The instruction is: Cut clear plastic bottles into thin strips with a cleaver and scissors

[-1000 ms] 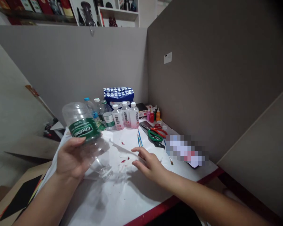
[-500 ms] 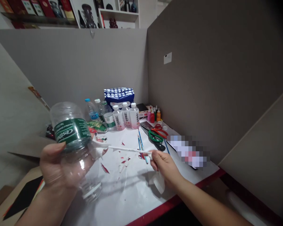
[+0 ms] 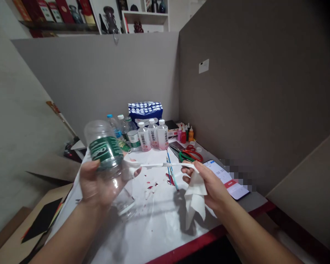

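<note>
In the head view, my left hand (image 3: 89, 185) is wrapped round a clear plastic bottle (image 3: 106, 148) with a green label, held tilted above the table. A narrow white strip (image 3: 155, 165) stretches nearly level from beside the bottle's middle to my right hand (image 3: 214, 189). Thumb and fingers of that hand pinch the strip's far end. Below the pinch hangs a creased white sheet (image 3: 194, 198), thin like paper or tissue. Where the strip meets the bottle is partly hidden by the left fingers, so whether it is stuck there I cannot tell.
Several bottles (image 3: 145, 139) stand at the back before a blue dotted pack (image 3: 145, 112). Small paint bottles (image 3: 183, 135), scissors (image 3: 195, 154) and a phone (image 3: 228, 179) line the right. Paintbrushes (image 3: 172, 170) and red scraps (image 3: 151, 186) lie mid-table. Grey partitions (image 3: 99, 73) rise behind and right.
The view has shifted slightly. My left hand has moved right with the bottle, and my right hand has risen a little. The white sheet now hangs more openly below the right hand.
</note>
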Demonstrator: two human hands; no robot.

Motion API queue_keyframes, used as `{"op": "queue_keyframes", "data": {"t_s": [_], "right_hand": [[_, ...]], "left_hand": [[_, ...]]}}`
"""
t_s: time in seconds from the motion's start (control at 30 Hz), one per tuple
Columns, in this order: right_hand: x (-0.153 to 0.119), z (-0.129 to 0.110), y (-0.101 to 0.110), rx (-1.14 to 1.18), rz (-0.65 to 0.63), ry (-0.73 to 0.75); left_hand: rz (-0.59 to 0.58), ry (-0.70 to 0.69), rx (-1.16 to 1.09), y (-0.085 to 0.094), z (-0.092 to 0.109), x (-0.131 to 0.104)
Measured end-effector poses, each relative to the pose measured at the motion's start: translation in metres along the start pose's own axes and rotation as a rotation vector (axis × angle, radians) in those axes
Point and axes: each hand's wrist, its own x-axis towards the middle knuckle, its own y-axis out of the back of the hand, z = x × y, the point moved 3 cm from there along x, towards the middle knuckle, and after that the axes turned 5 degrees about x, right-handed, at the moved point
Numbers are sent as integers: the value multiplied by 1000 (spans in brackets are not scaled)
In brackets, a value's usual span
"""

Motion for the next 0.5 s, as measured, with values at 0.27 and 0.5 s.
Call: {"op": "queue_keyframes", "data": {"t_s": [0.27, 0.5], "right_hand": [[7, 15, -66, -138, -293, -168], [23, 41, -87, -157, -240, -87]], "left_hand": [[3, 187, 61, 3, -36, 7], [-38, 109, 101, 1, -38, 6]]}}
